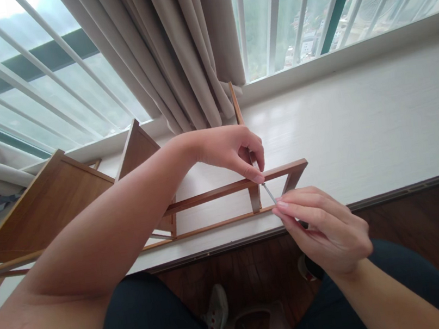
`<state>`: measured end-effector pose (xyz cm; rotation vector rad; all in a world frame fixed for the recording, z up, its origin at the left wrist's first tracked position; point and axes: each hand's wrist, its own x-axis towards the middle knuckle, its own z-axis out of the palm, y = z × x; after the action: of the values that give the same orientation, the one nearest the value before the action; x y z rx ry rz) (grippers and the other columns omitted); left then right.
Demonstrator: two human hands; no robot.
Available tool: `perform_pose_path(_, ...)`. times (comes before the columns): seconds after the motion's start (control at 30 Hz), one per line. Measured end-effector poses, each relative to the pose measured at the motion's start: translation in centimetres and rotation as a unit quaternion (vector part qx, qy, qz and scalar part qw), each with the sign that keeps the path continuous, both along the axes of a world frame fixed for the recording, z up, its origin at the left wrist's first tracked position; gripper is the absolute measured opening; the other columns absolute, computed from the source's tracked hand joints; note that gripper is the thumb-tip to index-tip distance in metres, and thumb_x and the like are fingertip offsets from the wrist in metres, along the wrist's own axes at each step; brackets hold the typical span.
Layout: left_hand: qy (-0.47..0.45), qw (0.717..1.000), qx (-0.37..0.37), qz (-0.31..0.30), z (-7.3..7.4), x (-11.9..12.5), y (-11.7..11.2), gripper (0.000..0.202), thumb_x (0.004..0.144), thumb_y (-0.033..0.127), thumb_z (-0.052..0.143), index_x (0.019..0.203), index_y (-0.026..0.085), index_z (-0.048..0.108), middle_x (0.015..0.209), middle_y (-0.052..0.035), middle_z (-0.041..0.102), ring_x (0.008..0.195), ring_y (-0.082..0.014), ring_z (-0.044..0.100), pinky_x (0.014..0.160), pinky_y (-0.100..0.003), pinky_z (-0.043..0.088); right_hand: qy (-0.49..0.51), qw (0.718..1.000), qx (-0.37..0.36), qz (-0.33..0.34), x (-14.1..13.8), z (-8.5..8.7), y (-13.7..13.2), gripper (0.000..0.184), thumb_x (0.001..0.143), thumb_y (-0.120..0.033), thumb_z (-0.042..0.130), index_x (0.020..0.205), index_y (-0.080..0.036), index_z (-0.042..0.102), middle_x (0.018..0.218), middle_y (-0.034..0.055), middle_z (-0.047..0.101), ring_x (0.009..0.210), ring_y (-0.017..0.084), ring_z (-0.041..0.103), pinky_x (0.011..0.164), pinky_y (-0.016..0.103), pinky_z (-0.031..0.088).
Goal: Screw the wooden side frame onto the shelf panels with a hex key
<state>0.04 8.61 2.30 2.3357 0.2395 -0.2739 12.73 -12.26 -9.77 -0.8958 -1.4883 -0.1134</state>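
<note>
The person's left hand (233, 148) reaches across from the left, its fingers curled around a narrow wooden slat (255, 199) and its thumb lying along the near side, close to the joint. That slat meets a long brown rail (211, 194) which runs over the white ledge (365, 120) and ends at a short angled end piece (294, 180) on the right. The right hand (328, 228) comes up from below, thumb and forefinger pinching a thin metal rod (270, 194); the rod slants up and left from that pinch, its upper tip near the left thumb at the rail (whether the tip sits in a hole is too small to tell). The other fingers of the right hand are folded close together behind the forefinger.

To the left, a large wooden panel (41, 213) stands tilted, with a smaller panel (138, 146) just beside it, partly behind the left forearm. Beige curtains (172, 45) hang beyond the ledge, between two barred windows. Below, a shoe (218, 313) is on the dark wooden floor (419, 228), next to a pale stool (276, 321) between the person's knees.
</note>
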Motion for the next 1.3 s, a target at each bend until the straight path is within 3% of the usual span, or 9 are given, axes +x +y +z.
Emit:
perform_pose_path(0.73,0.002,1.000,0.010,-0.005,0.03,0.08,0.04,0.035,0.076,0.051,0.082,0.097,0.023,0.082,0.092,-0.0043,0.079,0.082,-0.0166,0.072,0.074,-0.023,0.052,0.006,0.999,-0.025,-0.034,-0.25,-0.17,-0.10,0.023,0.080,-0.003,0.079,0.092,-0.022,0.074,0.083,0.0050,0.076,0.074,0.020,0.073,0.061,0.032,0.061)
perform_pose_path(0.9,-0.002,1.000,-0.012,-0.014,0.23,-0.02,0.09,0.026,0.086,0.042,0.073,0.099,0.022,0.082,0.096,-0.0060,0.080,0.088,-0.0184,0.074,0.079,-0.024,0.054,0.004,0.999,-0.039,-0.026,-0.32,-0.16,-0.08,0.021,0.081,-0.002,0.077,0.089,-0.021,0.073,0.082,0.0048,0.075,0.073,0.018,0.070,0.061,0.032,0.059)
perform_pose_path(1.03,-0.003,0.999,-0.038,-0.010,0.26,-0.14,0.27,0.024,0.085,0.034,0.073,0.102,0.021,0.082,0.098,-0.0080,0.081,0.092,-0.0213,0.075,0.082,-0.028,0.056,-0.001,0.998,-0.051,-0.022,-0.37,-0.02,-0.01,0.018,0.082,-0.002,0.077,0.085,-0.019,0.073,0.080,0.0051,0.074,0.070,0.017,0.067,0.061,0.031,0.055)
perform_pose_path(1.3,-0.018,0.999,-0.038,-0.008,0.08,-0.45,0.69,0.027,0.083,0.041,0.078,0.102,0.022,0.082,0.099,-0.0074,0.081,0.088,-0.0189,0.076,0.081,-0.026,0.058,0.033,0.992,-0.116,0.027,-0.82,0.12,-0.03,0.022,0.091,-0.008,0.067,0.072,-0.019,0.069,0.068,0.0036,0.069,0.063,0.015,0.061,0.059,0.030,0.048)
